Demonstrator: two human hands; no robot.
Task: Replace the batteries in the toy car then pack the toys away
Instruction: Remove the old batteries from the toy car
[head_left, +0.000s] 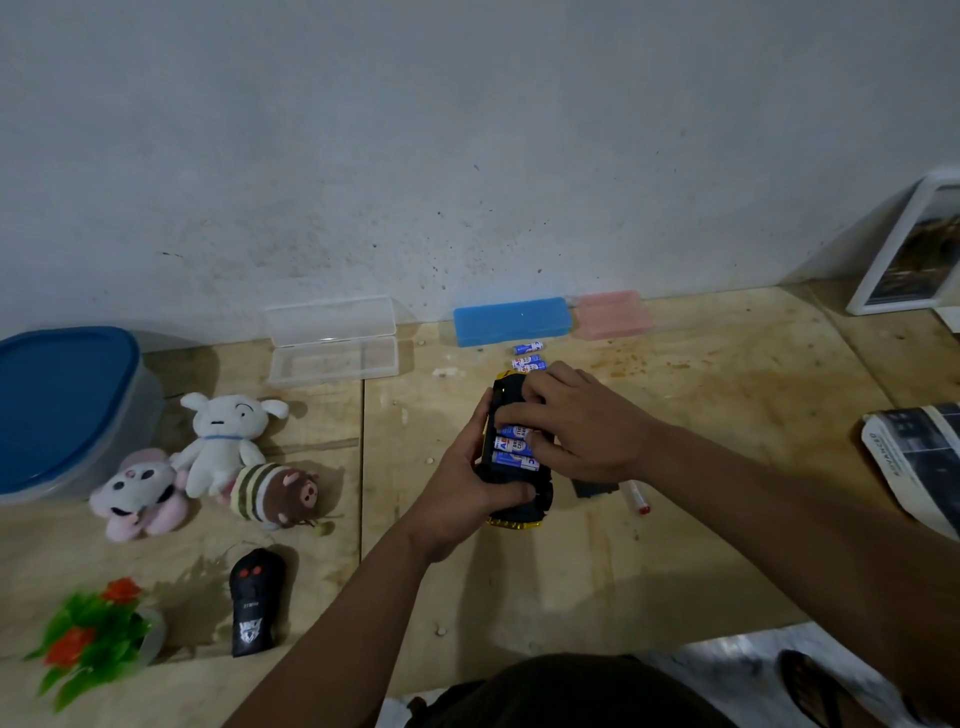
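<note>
The toy car (519, 512) lies upside down on the wooden table, black underside up, yellow body showing at both ends. My left hand (462, 499) grips its left side. My right hand (576, 421) rests on top, fingertips pressing on the blue-and-white batteries (511, 447) lying in the open compartment. Loose batteries (527, 354) lie just beyond the car. A black cover piece (595, 488) and a white-and-red screwdriver (638, 498) lie to the right of the car.
Three plush toys (218, 447) and a black remote (255, 597) lie at left, near a blue-lidded tub (62, 405) and fake flowers (93, 634). An open clear case (332, 343), a blue case (511, 319) and a pink case (613, 314) line the wall. Newspaper (914, 462) at right.
</note>
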